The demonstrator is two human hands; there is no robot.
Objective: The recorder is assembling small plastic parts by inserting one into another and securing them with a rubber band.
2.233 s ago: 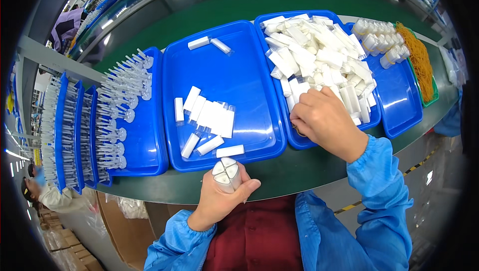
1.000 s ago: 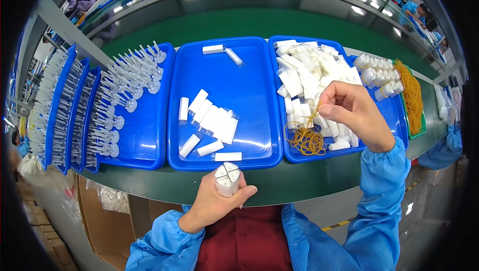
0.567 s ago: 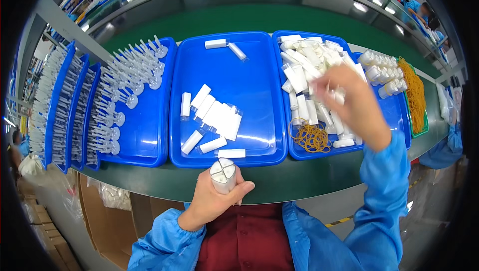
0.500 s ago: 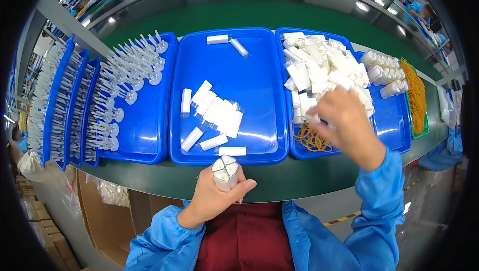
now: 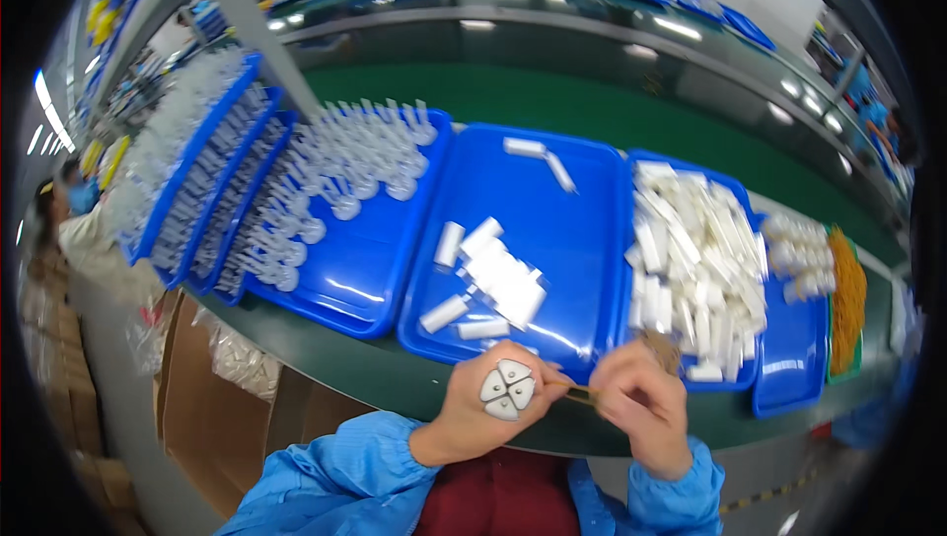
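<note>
My left hand [image 5: 456, 420] is closed around a bundle of several white wedge-shaped tubes [image 5: 508, 390], whose ends face up and together make a round. A tan rubber band [image 5: 580, 389] stretches from the left fingers to my right hand [image 5: 643, 406], which pinches its other end. Both hands are over the table's near edge. Behind them, a blue tray [image 5: 572, 280] holds loose white tubes [image 5: 503, 275]. More white tubes [image 5: 695, 260] are heaped in the tray to its right. Loose rubber bands [image 5: 663, 347] there are partly hidden by my right hand.
On the left, a blue tray [image 5: 360, 289] holds clear stemmed pieces [image 5: 340, 161] beside a stack of tilted, filled trays [image 5: 197, 176]. Banded bundles [image 5: 797, 252] and orange rubber bands [image 5: 846, 304] lie at far right. An open cardboard box [image 5: 202, 418] stands below the table.
My right hand has come from the rubber bands in the right tray to beside my left hand, with a band now stretched between them. The view has turned and tilted.
</note>
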